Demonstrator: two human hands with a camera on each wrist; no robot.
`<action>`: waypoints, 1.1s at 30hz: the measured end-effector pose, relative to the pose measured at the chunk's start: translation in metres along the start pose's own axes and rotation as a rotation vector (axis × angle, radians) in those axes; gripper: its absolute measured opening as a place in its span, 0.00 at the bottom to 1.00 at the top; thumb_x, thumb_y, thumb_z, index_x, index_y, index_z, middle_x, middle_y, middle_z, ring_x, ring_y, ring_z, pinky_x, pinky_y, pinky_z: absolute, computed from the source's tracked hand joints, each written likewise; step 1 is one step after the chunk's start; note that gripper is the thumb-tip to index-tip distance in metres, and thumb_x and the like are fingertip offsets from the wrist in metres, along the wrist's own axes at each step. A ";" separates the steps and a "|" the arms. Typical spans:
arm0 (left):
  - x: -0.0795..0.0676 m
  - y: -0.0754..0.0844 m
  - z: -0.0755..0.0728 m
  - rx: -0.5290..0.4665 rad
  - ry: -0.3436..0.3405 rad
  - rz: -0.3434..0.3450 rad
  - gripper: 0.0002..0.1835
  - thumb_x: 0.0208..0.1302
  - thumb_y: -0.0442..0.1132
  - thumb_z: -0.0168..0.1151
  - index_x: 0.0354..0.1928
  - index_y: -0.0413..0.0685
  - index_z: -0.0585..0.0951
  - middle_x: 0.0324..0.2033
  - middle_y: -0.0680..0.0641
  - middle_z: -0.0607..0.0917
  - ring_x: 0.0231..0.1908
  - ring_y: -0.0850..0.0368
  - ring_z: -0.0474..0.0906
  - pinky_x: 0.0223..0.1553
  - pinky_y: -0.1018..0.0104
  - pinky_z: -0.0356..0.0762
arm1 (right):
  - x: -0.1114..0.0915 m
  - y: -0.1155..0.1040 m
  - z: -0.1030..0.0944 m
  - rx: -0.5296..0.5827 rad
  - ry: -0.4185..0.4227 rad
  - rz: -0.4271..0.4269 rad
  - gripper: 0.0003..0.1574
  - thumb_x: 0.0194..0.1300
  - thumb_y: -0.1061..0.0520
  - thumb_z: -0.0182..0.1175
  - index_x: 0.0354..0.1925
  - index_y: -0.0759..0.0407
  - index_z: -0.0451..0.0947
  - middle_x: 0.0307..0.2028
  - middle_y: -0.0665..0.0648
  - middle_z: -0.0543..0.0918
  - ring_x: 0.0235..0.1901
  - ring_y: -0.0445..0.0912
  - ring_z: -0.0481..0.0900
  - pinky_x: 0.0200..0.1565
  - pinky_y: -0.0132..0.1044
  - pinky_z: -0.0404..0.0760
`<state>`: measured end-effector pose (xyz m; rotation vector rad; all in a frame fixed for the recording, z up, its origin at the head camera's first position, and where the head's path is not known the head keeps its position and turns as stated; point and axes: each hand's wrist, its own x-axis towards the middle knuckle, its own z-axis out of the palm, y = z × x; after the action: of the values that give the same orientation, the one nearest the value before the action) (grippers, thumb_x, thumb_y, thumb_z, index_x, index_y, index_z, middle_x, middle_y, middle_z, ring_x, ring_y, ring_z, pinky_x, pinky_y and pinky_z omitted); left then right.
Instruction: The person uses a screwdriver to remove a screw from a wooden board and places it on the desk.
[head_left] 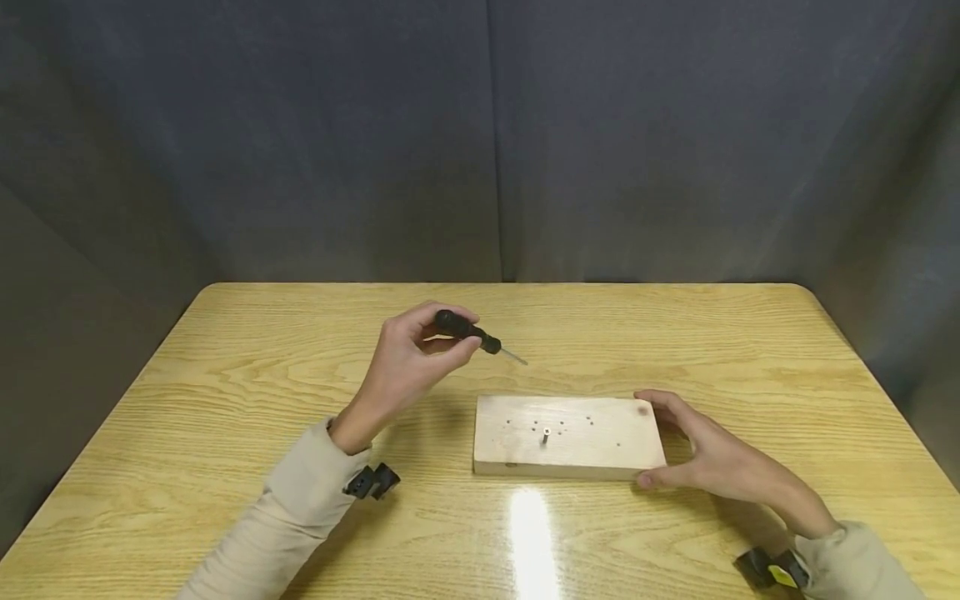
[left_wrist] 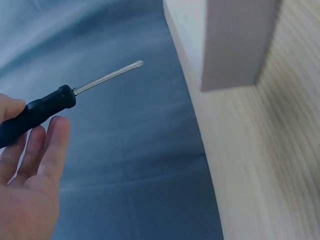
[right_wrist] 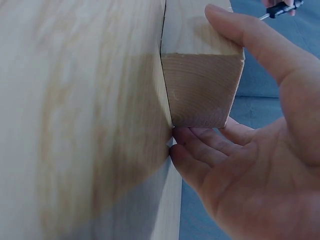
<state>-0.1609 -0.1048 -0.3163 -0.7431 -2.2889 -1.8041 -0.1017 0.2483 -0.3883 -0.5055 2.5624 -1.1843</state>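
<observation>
L hand [head_left: 408, 354] pinching screwdriver [head_left: 454, 324] by handle, tip in air, apart from screw [head_left: 546, 433]. IMO: brace block [head_left: 585, 454], seat tip square, shaft in line w/ screw. R hand [head_left: 708, 454] grips block's R end, thumb near side, fingers far. Block's flat on table [head_left: 225, 367], screw sticking up.

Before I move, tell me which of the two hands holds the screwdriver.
The left hand: it holds the black-handled screwdriver. The right hand has none; it grips one end of the wooden block.
</observation>
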 end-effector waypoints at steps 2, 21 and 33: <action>0.000 0.005 0.003 -0.022 -0.010 0.013 0.13 0.55 0.35 0.65 0.44 0.42 0.80 0.41 0.42 0.80 0.41 0.58 0.82 0.41 0.68 0.83 | 0.000 -0.001 0.000 -0.002 -0.003 -0.009 0.58 0.46 0.43 0.70 0.67 0.53 0.49 0.62 0.60 0.65 0.63 0.60 0.61 0.58 0.64 0.63; -0.004 0.032 0.029 -0.015 -0.093 0.098 0.17 0.58 0.38 0.62 0.51 0.47 0.77 0.36 0.46 0.84 0.38 0.61 0.82 0.39 0.68 0.84 | 0.000 -0.001 0.001 -0.016 0.002 -0.011 0.58 0.46 0.42 0.70 0.67 0.53 0.50 0.62 0.60 0.66 0.63 0.60 0.61 0.57 0.63 0.64; -0.006 0.040 0.045 -0.044 -0.166 0.146 0.14 0.58 0.34 0.62 0.47 0.40 0.77 0.36 0.43 0.83 0.37 0.60 0.81 0.38 0.69 0.84 | -0.001 -0.002 0.000 -0.007 -0.008 -0.021 0.57 0.48 0.44 0.69 0.67 0.53 0.49 0.62 0.61 0.65 0.63 0.60 0.61 0.57 0.64 0.64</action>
<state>-0.1290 -0.0579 -0.2962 -1.0752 -2.2313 -1.7946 -0.1003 0.2473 -0.3871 -0.5383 2.5616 -1.1783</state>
